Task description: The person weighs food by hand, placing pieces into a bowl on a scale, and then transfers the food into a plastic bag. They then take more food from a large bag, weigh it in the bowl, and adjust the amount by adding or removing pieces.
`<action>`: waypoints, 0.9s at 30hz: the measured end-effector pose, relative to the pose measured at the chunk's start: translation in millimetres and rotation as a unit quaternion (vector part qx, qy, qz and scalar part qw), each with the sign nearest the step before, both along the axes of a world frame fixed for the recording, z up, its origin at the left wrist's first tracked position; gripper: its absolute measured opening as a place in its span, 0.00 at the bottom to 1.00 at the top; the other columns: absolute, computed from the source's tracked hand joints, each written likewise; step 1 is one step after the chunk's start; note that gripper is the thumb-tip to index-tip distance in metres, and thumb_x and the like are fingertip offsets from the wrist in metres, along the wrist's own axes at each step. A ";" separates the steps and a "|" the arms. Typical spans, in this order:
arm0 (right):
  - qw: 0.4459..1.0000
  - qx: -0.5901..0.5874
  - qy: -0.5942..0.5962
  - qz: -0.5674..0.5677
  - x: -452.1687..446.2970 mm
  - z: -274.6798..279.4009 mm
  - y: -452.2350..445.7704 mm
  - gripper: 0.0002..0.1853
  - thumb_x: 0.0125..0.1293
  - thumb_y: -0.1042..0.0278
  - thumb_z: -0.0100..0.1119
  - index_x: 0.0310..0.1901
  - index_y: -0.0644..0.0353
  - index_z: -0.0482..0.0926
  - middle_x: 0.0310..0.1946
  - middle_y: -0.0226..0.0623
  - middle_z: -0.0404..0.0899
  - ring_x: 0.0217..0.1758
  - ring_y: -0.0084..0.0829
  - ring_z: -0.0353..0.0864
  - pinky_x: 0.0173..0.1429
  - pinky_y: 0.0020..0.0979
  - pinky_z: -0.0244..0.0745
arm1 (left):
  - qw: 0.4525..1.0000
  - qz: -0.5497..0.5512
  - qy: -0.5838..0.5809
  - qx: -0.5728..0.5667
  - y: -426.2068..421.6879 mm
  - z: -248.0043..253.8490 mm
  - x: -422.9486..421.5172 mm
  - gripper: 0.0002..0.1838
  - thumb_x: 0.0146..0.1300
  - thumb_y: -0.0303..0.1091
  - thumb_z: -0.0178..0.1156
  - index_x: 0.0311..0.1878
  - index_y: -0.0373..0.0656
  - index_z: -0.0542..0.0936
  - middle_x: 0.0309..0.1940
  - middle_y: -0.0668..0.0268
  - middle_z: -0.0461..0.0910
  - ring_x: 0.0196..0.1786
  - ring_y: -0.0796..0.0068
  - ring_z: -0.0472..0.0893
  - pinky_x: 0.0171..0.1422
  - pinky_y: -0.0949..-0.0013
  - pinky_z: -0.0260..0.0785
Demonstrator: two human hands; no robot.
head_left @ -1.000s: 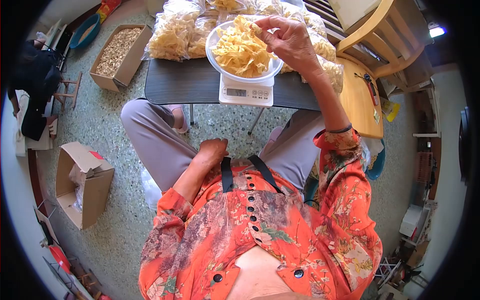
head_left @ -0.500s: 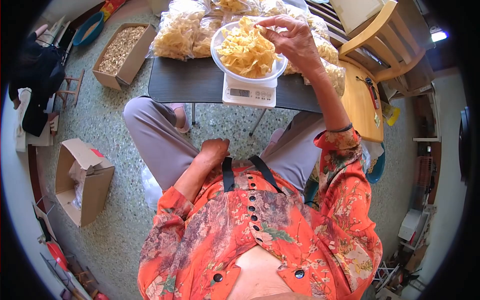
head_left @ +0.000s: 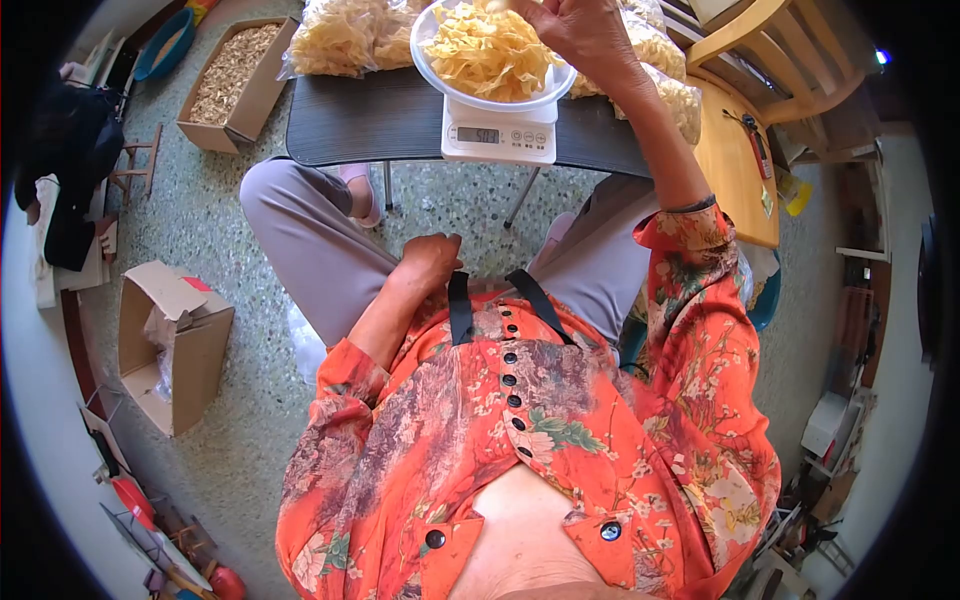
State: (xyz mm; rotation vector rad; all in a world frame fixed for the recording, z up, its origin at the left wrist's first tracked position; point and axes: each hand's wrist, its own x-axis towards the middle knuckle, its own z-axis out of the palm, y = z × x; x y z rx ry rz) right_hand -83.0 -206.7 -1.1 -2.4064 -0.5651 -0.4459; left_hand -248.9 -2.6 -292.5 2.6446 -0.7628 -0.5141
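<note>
A white plastic bowl (head_left: 425, 75) heaped with thin, pale yellow dried flakes (head_left: 490, 55) sits on a white digital scale (head_left: 498, 148). The scale's display appears to read 503. My right hand (head_left: 580, 35) is over the bowl's right side, cut off by the top of the view. Its fingers look pinched together, with a small pale bit at their tips that is too cut off to make out. My left hand (head_left: 432, 258) rests curled on my lap, apart from the table, with nothing seen in it.
Clear bags of the same flakes (head_left: 335, 35) line the dark table (head_left: 360, 120). A wooden chair (head_left: 735, 150) with a red-handled tool (head_left: 757, 150) stands at right. On the floor are a carton of brown pieces (head_left: 245, 130), an open carton (head_left: 205, 360) and a blue basin (head_left: 165, 45).
My view has tilted so that the table and bowl sit higher in it. My right hand has shifted up from the flakes' edge. The scale's reading has changed slightly. My left hand stays on my lap.
</note>
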 end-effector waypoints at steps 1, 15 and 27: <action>0.997 -0.075 0.019 -0.017 -1.7 1.5 -1.4 0.08 0.63 0.68 0.63 0.43 0.56 0.86 0.19 0.38 0.79 0.19 0.27 0.74 0.26 0.32 0.68 | 1.000 0.000 0.003 0.004 -0.1 -2.0 0.2 0.18 0.57 0.44 0.68 0.41 0.40 0.78 0.33 0.53 0.83 0.39 0.49 0.85 0.39 0.51 0.76; 0.982 -0.084 -0.169 0.028 -5.9 -13.0 -18.6 0.14 0.57 0.77 0.62 0.47 0.57 0.84 0.43 0.45 0.82 0.45 0.47 0.83 0.47 0.40 0.79 | 1.000 0.009 -0.005 -0.003 0.2 0.6 -0.8 0.16 0.57 0.43 0.68 0.40 0.41 0.78 0.33 0.53 0.83 0.38 0.50 0.85 0.39 0.52 0.76; 0.967 0.156 -0.181 -0.092 -79.3 -44.8 -78.2 0.07 0.65 0.66 0.67 0.37 0.58 0.80 0.23 0.29 0.75 0.24 0.17 0.71 0.30 0.26 0.69 | 0.998 0.021 0.060 0.028 0.6 4.2 2.2 0.17 0.60 0.42 0.65 0.44 0.39 0.78 0.35 0.50 0.83 0.42 0.46 0.83 0.43 0.48 0.74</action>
